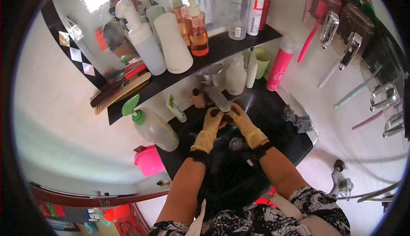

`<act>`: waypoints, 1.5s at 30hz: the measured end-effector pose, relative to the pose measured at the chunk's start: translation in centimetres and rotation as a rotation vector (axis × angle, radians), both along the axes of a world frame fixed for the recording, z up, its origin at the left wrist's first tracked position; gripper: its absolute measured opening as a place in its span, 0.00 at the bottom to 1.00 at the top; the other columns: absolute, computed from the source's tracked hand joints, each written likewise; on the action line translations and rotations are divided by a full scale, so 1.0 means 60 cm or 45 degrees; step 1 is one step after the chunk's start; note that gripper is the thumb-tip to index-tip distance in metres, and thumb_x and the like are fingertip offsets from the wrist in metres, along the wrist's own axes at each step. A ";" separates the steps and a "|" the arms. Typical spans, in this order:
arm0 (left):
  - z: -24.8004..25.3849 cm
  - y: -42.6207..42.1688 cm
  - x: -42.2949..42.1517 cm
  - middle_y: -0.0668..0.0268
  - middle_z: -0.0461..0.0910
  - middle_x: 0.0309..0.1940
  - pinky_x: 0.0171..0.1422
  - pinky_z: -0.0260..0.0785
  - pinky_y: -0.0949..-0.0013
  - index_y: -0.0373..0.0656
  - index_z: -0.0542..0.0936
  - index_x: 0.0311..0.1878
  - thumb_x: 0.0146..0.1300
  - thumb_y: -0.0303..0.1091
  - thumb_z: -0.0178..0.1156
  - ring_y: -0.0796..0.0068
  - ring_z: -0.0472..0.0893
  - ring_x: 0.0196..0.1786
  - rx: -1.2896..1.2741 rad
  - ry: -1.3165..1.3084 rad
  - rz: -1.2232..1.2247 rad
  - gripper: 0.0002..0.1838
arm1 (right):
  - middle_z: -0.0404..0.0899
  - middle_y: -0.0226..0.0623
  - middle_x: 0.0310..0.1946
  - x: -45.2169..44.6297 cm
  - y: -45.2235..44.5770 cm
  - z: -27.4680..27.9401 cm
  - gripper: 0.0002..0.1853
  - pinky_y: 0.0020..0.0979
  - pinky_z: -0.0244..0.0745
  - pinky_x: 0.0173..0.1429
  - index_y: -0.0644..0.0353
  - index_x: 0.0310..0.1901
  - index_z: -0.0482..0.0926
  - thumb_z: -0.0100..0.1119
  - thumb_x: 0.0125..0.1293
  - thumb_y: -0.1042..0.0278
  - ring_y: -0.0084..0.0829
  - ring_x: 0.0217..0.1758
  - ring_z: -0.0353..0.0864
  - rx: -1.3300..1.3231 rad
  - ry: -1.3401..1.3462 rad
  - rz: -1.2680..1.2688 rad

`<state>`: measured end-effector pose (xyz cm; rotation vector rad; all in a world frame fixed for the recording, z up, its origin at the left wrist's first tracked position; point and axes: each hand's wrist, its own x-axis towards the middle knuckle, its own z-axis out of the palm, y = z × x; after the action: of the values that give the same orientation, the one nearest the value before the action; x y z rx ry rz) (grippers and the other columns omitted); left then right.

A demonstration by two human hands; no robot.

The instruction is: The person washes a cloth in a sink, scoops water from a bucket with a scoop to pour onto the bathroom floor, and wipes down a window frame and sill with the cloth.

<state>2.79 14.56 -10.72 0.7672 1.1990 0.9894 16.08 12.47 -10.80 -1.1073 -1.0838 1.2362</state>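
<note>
My left hand [212, 122] and my right hand [240, 118] wear pale yellow gloves and have dark bands at the wrists. They meet at the end of the metal tap [217, 95], over the black sink [215, 174]. Fingers on both sides curl inward toward each other. Something dark shows between them, but the spout and gloves hide what it is. Below the hands lies the round drain [235, 143]. Close by on the left stand a small pinkish bottle [198, 98] with a dark cap and a white-green tube [176, 109].
A green-topped pump bottle [155, 129] stands at the sink's left. Behind the tap are a white pump bottle [235, 77] and a pink spray can [279, 67]. A grey scrubber [298, 119] lies on the right rim. Above runs a black shelf [218, 53] with bottles and brushes.
</note>
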 end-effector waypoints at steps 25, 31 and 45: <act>-0.061 -0.026 0.057 0.54 0.76 0.32 0.40 0.67 0.64 0.36 0.72 0.41 0.64 0.43 0.49 0.60 0.76 0.35 0.716 0.530 0.653 0.17 | 0.75 0.34 0.40 -0.077 0.025 0.020 0.15 0.26 0.74 0.44 0.62 0.49 0.71 0.51 0.59 0.80 0.27 0.39 0.76 0.177 0.719 -0.218; -0.082 -0.025 0.058 0.53 0.77 0.32 0.39 0.67 0.65 0.29 0.72 0.41 0.65 0.44 0.40 0.62 0.75 0.34 0.416 0.255 0.708 0.23 | 0.77 0.31 0.33 -0.074 0.032 -0.030 0.09 0.22 0.70 0.41 0.64 0.43 0.74 0.53 0.60 0.74 0.22 0.34 0.73 -0.043 0.713 -0.197; -0.038 -0.007 0.033 0.61 0.75 0.28 0.35 0.67 0.65 0.36 0.73 0.40 0.61 0.45 0.48 0.66 0.74 0.30 0.319 0.549 0.147 0.18 | 0.76 0.30 0.30 -0.012 0.013 -0.005 0.08 0.25 0.72 0.36 0.56 0.40 0.73 0.57 0.59 0.66 0.24 0.31 0.75 -0.216 0.697 0.059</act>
<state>4.78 14.16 -12.99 1.1622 1.5183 1.1171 15.36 13.25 -11.12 -0.7952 -0.5976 1.5715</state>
